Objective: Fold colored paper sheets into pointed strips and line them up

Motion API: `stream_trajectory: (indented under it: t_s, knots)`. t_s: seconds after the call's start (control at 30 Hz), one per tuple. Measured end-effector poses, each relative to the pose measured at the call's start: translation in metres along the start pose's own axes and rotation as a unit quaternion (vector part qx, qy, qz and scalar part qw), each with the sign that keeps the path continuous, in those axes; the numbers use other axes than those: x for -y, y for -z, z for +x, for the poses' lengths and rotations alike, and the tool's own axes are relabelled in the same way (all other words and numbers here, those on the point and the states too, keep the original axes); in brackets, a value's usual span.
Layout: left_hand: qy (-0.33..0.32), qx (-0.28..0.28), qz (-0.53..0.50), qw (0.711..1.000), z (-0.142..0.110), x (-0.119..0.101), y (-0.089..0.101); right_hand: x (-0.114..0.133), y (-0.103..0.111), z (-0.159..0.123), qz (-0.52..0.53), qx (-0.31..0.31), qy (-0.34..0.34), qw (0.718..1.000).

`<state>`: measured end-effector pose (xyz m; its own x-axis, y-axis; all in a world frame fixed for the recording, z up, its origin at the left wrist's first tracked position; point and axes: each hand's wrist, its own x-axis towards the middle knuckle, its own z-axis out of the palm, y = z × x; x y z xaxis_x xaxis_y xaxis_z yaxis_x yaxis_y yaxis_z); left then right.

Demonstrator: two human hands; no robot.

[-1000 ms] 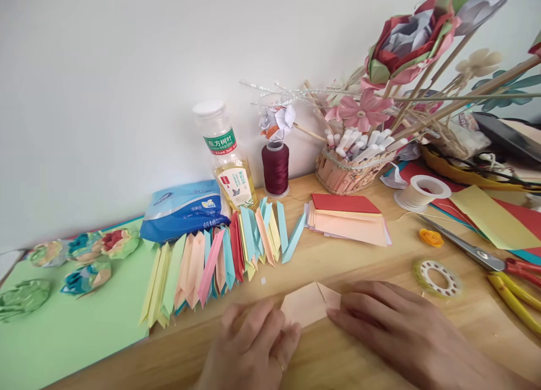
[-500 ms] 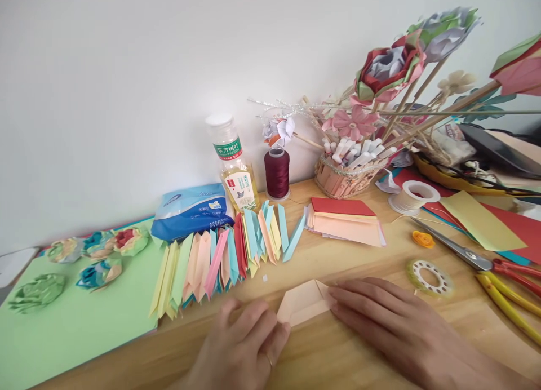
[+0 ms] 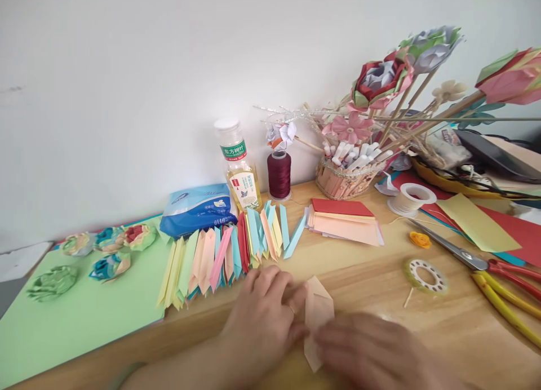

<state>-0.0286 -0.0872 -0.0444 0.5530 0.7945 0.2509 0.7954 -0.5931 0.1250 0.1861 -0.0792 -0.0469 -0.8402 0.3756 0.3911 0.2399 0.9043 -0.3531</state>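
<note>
A folded peach paper piece (image 3: pixel 318 317) lies on the wooden table (image 3: pixel 372 266) near the front edge, now standing lengthwise. My left hand (image 3: pixel 264 319) rests curled against its left edge, a ring on one finger, fingertips touching the paper. My right hand (image 3: pixel 372 353) lies over the paper's lower right part and is smeared by motion. A row of folded coloured paper strips (image 3: pixel 228 252) sits just behind my left hand.
A green sheet (image 3: pixel 84 322) with several paper flowers (image 3: pixel 110 249) lies at left. Behind stand a tissue pack (image 3: pixel 198 208), a bottle (image 3: pixel 239 167), a maroon thread spool (image 3: pixel 279 174), a basket of paper flowers (image 3: pixel 346 178), a paper stack (image 3: pixel 344 221). Tape roll (image 3: pixel 425 275) and scissors (image 3: pixel 477 260) lie right.
The peach paper has been turned from lying crosswise to lengthwise. My left hand moved up and right to its edge; my right hand slid down and back. The view shifted slightly left.
</note>
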Motion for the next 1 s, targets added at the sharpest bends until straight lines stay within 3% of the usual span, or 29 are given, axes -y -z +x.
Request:
stream_trajectory:
  t_s: [0.03,0.1,0.23,0.37,0.57,0.77,1.0]
  knots:
    - [-0.003,0.010,-0.012,1.000,0.001,0.001,0.001,-0.004,0.006,0.004,-0.044,0.025,-0.045,0.998]
    - [-0.006,0.004,-0.039,0.999,0.003,0.003,0.002,-0.014,0.014,0.008,-0.091,0.013,-0.066,0.994]
    - [-0.012,-0.070,-0.099,0.993,0.002,0.001,0.005,-0.026,0.013,0.009,-0.174,0.019,-0.054,0.983]
    - [-0.038,-0.102,-0.112,0.988,0.000,-0.002,0.003,-0.023,0.012,0.010,-0.229,0.001,-0.047,0.972]
    - [-0.018,-0.162,-0.099,0.982,-0.002,-0.002,-0.001,-0.025,0.012,0.007,-0.139,-0.006,-0.074,0.987]
    - [0.022,-0.171,-0.142,0.975,-0.005,-0.004,-0.001,-0.027,0.011,0.008,-0.077,-0.060,-0.117,0.988]
    - [0.043,-0.172,-0.187,0.966,-0.006,-0.002,-0.002,-0.029,0.010,0.011,-0.063,-0.062,-0.116,0.989]
